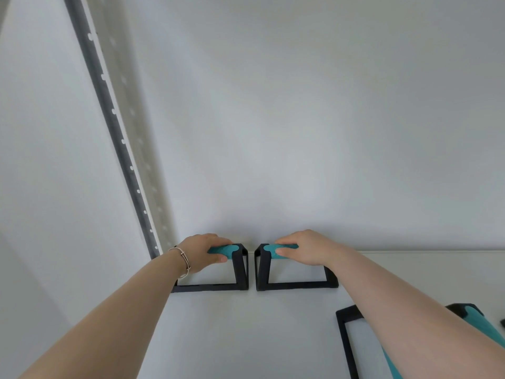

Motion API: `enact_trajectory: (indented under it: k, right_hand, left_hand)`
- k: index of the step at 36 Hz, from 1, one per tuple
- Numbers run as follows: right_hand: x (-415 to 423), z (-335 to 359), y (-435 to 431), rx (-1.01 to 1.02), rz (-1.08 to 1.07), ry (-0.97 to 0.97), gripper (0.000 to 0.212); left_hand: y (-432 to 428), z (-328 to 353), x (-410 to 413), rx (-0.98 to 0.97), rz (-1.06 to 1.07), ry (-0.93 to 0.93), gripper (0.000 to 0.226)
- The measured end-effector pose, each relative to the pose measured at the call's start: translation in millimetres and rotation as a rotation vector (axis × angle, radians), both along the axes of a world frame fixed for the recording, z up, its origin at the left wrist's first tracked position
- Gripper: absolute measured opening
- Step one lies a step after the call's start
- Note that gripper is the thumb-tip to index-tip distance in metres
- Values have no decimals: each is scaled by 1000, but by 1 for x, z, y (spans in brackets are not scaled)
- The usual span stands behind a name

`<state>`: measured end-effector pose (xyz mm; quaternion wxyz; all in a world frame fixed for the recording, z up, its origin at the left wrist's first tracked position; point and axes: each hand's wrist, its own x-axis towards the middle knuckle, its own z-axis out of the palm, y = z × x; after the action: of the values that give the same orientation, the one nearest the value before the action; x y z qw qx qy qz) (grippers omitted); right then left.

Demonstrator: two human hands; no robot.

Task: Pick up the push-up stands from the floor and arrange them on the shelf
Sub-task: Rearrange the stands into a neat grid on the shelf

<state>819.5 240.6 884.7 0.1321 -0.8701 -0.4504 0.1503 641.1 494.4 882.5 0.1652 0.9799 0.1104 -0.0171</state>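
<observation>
Now we see both hands at the far edge of the white shelf (246,337), each one on its own push-up stand. The left hand (203,251) is closed over the teal grip (222,249) of the left stand (240,269): the fingers curl over the top and the thumb lies along the near side of the grip. The right hand (303,248) holds the right stand (262,269) in the same manner, fingers over its teal bar (270,248) and thumb on the near side. So each stand is directly under its hand, and the black frame goes down from the palm to the shelf.

Both stands are upright, with the black base bars flat on the shelf. They stand side by side, near each other but apart, a narrow gap between their inner legs. They are just beside the white wall (300,105) at the back of the shelf; the left stand is near the back left corner, where a dark upright rail (114,127) with holes comes down.

A third stand (344,337) is nearer to us, by the right front part of the shelf, well apart from the two others. The right forearm crosses over it and hides much of it, so we cannot tell how it lies. No hand touches it.

A thin bracelet (184,262) is on the left wrist.
</observation>
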Motion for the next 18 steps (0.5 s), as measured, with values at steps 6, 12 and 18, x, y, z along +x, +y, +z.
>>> enact_trajectory:
  k: [6,12,18]
  right_hand:
    - [-4,-2,0,-10,-7,-87,39]
    - [-17,-4,-5,2,-94,-233,55]
    - [-43,7,-35,139,-281,-424,56]
  left_hand:
    - [-6,6,-2,54,15,20,39]
    - [-23,6,-7,241,92,25,46]
    - [-85,5,-18,269,356,-207,60]
